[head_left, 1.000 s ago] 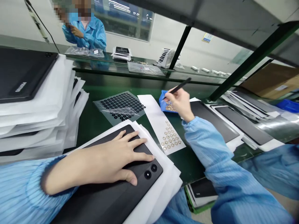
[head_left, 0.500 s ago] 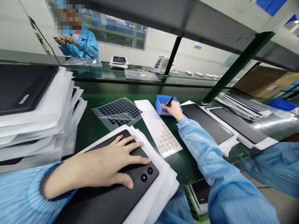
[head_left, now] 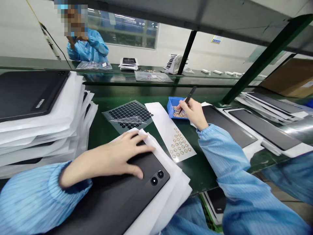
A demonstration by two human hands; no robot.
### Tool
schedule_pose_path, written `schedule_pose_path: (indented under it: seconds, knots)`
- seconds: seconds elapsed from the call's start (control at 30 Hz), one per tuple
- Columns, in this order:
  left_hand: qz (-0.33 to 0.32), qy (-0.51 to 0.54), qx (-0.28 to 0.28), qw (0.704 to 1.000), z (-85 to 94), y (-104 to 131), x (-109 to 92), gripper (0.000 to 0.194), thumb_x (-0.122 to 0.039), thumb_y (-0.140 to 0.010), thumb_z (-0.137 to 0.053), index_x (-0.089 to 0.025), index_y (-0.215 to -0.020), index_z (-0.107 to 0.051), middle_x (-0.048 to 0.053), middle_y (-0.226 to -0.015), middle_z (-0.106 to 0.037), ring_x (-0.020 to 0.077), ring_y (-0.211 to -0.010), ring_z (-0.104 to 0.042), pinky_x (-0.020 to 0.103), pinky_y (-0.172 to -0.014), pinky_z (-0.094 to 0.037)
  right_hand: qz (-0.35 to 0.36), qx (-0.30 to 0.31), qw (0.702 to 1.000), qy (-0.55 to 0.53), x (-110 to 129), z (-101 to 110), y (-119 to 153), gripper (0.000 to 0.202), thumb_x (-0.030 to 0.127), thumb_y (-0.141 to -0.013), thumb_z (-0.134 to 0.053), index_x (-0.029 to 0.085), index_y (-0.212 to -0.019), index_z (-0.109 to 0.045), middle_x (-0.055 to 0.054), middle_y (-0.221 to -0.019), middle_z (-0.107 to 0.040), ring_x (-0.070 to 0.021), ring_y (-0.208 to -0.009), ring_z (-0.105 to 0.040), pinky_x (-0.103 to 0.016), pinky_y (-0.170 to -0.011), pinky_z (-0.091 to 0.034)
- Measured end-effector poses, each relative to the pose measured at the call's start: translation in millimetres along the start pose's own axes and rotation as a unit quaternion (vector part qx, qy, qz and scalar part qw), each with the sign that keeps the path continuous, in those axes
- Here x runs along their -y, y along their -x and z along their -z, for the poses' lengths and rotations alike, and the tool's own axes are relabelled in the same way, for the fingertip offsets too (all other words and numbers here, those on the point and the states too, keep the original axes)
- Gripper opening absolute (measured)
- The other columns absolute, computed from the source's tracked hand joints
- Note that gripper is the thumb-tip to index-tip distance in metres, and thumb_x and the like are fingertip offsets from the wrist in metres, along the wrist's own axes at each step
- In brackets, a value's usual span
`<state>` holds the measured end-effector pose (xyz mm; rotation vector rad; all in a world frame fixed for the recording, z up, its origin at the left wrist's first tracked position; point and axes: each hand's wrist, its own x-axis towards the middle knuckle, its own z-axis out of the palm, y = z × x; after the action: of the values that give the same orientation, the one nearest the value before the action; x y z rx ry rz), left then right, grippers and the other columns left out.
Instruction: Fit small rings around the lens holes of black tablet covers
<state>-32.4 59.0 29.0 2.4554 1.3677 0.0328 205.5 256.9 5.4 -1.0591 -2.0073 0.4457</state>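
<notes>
My left hand [head_left: 119, 156] lies with fingers spread on a black tablet [head_left: 117, 202], beside its two round camera rings. White sheets [head_left: 168, 195] are layered beneath that tablet. In my right hand [head_left: 194, 112] is a pair of dark tweezers [head_left: 190, 95], held pinched like a pen, its tip pointing down at the front of a blue bin [head_left: 172, 103]. Small tan rings [head_left: 180, 113] fill the bin's floor. Left of the bin, a white strip [head_left: 158, 120] carries rows of tan rings [head_left: 180, 143]. Black rings cover a clear sheet [head_left: 114, 123] beyond the tablet.
A tall stack of tablets and white sheets [head_left: 49, 130] stands at the left. More tablets [head_left: 230, 127] lie at the right, by a green post [head_left: 266, 58]. A shelf [head_left: 166, 16] hangs overhead. Across the bench sits a person in blue [head_left: 94, 49].
My right hand has drawn back from inside the bin toward its near right side, with the tweezers more upright. My left hand has slid slightly away from the camera rings. The view has shifted.
</notes>
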Motion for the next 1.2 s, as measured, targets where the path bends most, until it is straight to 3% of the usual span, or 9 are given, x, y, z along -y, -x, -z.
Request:
schedule_pose_path:
  seconds: [0.17,0.27,0.47,0.7,0.83,0.93,1.07,1.13,1.2]
  knots:
    - [0.250,0.034,-0.061,0.966,4.8,-2.9,29.9,0.055,-0.058,-0.081,-0.055,-0.015,-0.116,-0.059,0.014,-0.113,-0.065,0.0325,-0.104,-0.060,0.040,-0.085,-0.047,0.082,0.222,0.970,-0.060,51.1,-31.0,45.7,0.036,0.043,-0.084,-0.054,0.017,-0.059,-0.052,0.003,-0.052,-0.045,-0.0111,-0.051,-0.042,-0.025,-0.052,-0.030]
    - [0.277,0.058,-0.024,0.959,9.1,-4.1,33.3,0.045,-0.062,-0.079,-0.048,-0.018,-0.076,-0.058,0.006,-0.073,-0.065,0.0229,-0.067,-0.061,0.030,-0.058,-0.042,0.067,0.269,0.957,-0.082,66.6,-42.7,62.9,0.039,0.040,-0.084,-0.053,0.019,-0.054,-0.041,0.005,-0.051,-0.035,-0.0093,-0.050,-0.033,-0.025,-0.050,-0.024]
    - [0.273,0.098,-0.022,0.957,14.6,-5.0,31.7,0.045,-0.065,-0.075,-0.049,-0.021,-0.069,-0.046,0.000,-0.065,-0.053,0.0173,-0.059,-0.049,0.028,-0.052,-0.031,0.039,0.329,0.936,-0.119,73.7,-41.5,70.6,0.035,0.043,-0.080,-0.057,0.020,-0.059,-0.041,0.004,-0.056,-0.042,-0.0112,-0.054,-0.038,-0.025,-0.052,-0.027]
    - [0.190,0.174,-0.032,0.966,27.8,2.7,18.7,0.047,-0.066,-0.078,-0.045,-0.019,-0.078,-0.049,0.001,-0.078,-0.053,0.0180,-0.071,-0.050,0.027,-0.059,-0.036,0.019,0.328,0.903,-0.275,97.9,-26.4,83.7,0.038,0.054,-0.085,-0.050,0.022,-0.068,-0.040,0.004,-0.061,-0.032,-0.0113,-0.056,-0.030,-0.025,-0.052,-0.029]
    - [0.161,0.222,-0.020,0.962,34.3,9.9,9.5,0.046,-0.061,-0.081,-0.048,-0.017,-0.090,-0.054,0.004,-0.092,-0.061,0.0214,-0.084,-0.056,0.028,-0.069,-0.044,-0.020,0.358,0.854,-0.376,102.7,-19.9,90.7,0.049,0.062,-0.071,-0.069,0.022,-0.070,-0.039,0.006,-0.063,-0.031,-0.0099,-0.055,-0.028,-0.023,-0.049,-0.031]
    - [0.133,0.263,0.020,0.955,45.3,19.2,11.6,0.045,-0.060,-0.079,-0.055,-0.018,-0.096,-0.057,0.004,-0.100,-0.064,0.0223,-0.092,-0.059,0.027,-0.074,-0.048,-0.074,0.295,0.857,-0.416,89.5,-20.0,87.1,0.057,0.062,-0.064,-0.075,0.022,-0.069,-0.034,0.007,-0.060,-0.030,-0.0088,-0.051,-0.028,-0.022,-0.046,-0.028]
    - [0.113,0.288,0.092,0.947,68.8,45.1,11.5,0.046,-0.061,-0.074,-0.063,-0.017,-0.088,-0.064,0.002,-0.081,-0.068,0.0214,-0.077,-0.062,0.026,-0.065,-0.051,-0.145,0.241,0.849,-0.447,72.4,-21.0,78.3,0.057,0.057,-0.057,-0.082,0.023,-0.074,-0.041,0.006,-0.058,-0.042,-0.0103,-0.050,-0.039,-0.023,-0.047,-0.032]
    - [0.135,0.271,0.043,0.952,80.2,68.3,9.7,0.045,-0.058,-0.077,-0.061,-0.016,-0.092,-0.065,0.002,-0.082,-0.068,0.0206,-0.077,-0.062,0.024,-0.066,-0.050,-0.185,0.232,0.831,-0.470,71.4,-21.3,75.7,0.052,0.058,-0.059,-0.081,0.023,-0.082,-0.049,0.004,-0.064,-0.052,-0.0110,-0.049,-0.044,-0.024,-0.046,-0.033]
    - [0.209,0.239,-0.120,0.941,89.2,98.5,11.7,0.044,-0.056,-0.080,-0.058,-0.016,-0.099,-0.064,0.000,-0.085,-0.067,0.0200,-0.081,-0.063,0.022,-0.069,-0.050,-0.209,0.227,0.812,-0.496,73.8,-22.5,74.0,0.053,0.064,-0.062,-0.075,0.023,-0.087,-0.052,0.002,-0.068,-0.059,-0.0081,-0.041,-0.038,-0.024,-0.040,-0.025]
